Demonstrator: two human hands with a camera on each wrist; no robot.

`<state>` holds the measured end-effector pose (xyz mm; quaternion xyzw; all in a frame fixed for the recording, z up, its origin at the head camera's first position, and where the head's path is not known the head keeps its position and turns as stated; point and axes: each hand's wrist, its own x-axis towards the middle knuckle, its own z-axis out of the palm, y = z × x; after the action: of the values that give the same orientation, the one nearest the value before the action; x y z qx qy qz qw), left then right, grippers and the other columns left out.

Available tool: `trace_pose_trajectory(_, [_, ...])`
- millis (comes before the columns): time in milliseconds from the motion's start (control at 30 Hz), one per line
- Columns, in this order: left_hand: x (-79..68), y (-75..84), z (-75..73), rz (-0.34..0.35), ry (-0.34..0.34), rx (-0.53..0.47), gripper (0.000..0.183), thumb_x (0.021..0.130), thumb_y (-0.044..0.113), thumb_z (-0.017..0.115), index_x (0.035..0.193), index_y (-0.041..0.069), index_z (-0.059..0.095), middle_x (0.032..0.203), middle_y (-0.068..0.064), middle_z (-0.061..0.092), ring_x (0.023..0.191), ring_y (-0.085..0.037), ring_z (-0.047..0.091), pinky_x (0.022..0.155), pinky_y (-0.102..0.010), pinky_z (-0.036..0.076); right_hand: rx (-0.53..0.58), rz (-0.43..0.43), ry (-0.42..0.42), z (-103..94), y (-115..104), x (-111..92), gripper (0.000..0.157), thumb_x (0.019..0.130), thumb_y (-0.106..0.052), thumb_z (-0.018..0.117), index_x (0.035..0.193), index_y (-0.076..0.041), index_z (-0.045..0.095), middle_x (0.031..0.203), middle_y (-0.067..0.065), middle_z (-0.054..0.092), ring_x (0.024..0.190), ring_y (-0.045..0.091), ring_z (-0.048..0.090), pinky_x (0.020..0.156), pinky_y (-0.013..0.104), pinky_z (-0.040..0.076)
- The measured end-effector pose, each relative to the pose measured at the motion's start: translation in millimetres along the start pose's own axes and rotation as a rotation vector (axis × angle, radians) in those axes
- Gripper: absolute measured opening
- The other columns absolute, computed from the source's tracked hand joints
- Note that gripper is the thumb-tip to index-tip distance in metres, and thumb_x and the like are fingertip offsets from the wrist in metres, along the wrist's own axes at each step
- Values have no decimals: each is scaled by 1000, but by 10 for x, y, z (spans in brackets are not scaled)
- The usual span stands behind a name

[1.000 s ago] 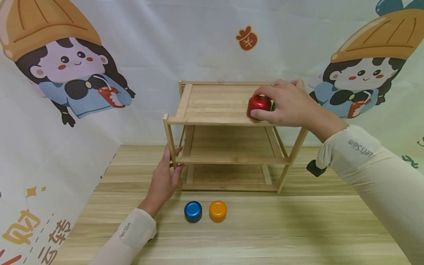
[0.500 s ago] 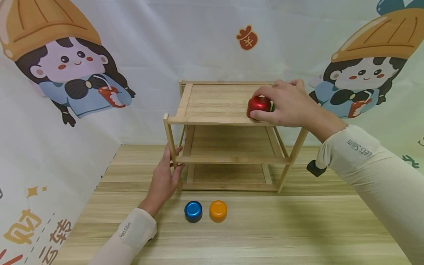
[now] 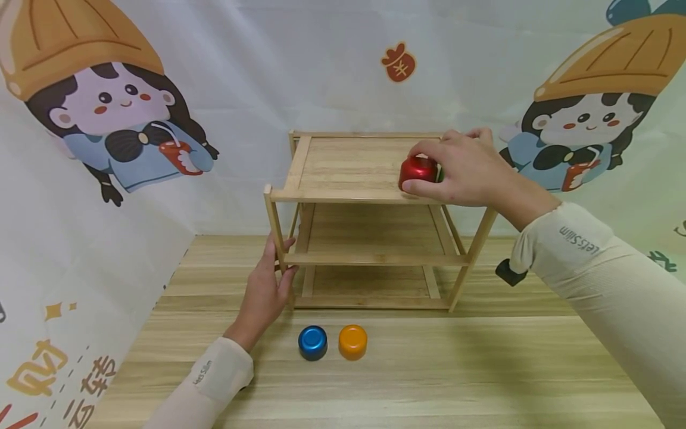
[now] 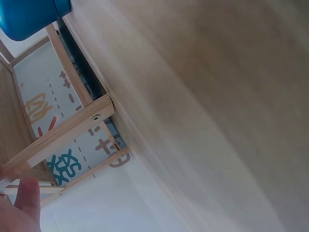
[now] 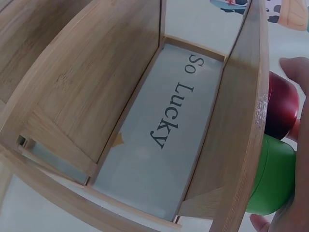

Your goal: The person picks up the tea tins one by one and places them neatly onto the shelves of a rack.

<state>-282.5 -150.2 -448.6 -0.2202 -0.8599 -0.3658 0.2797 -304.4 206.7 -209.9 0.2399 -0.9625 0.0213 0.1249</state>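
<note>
My right hand (image 3: 466, 170) is over the right end of the top board of a three-tier wooden shelf rack (image 3: 343, 161). Its thumb and fingers grip a red metal canister (image 3: 418, 173) standing near the board's front edge. Right beside that, a green canister (image 5: 273, 174) sits under the palm, mostly hidden in the head view. My left hand (image 3: 262, 298) holds the rack's front left leg (image 3: 274, 223), thumb in front and fingers behind. A blue canister (image 3: 312, 342) and an orange canister (image 3: 352, 342) stand side by side on the table before the rack.
The wood-grain table (image 3: 482, 369) runs under the rack. A printed white cloth (image 3: 257, 71) hangs close behind and on the left. The middle shelf (image 3: 375, 232) and bottom shelf (image 3: 370, 283) lie below the top board.
My right hand and the red canister have shifted very slightly left along the top board. The left hand, the rack and the other visible canisters look unmoved.
</note>
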Motion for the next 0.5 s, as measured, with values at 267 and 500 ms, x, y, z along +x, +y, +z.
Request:
trace_pose_trajectory(267, [2,-19,20,-1,-9,-4,83,98,2,64,163,21,15,151,-9,55,114,-32,68,92,-43,63,7,14,71,-131,36,-96,69,96,-69,45,144,-20,54,105,3,70,123,32,51,110,75,19])
trace_pose_trajectory(500, [-5,-30,18,-11,-11,-8,82,98,1,64,162,21,16,150,-10,55,113,-32,69,91,-42,63,16,17,229,-274,39,-284,62,97,-63,48,143,-22,56,103,3,68,120,31,53,110,74,20])
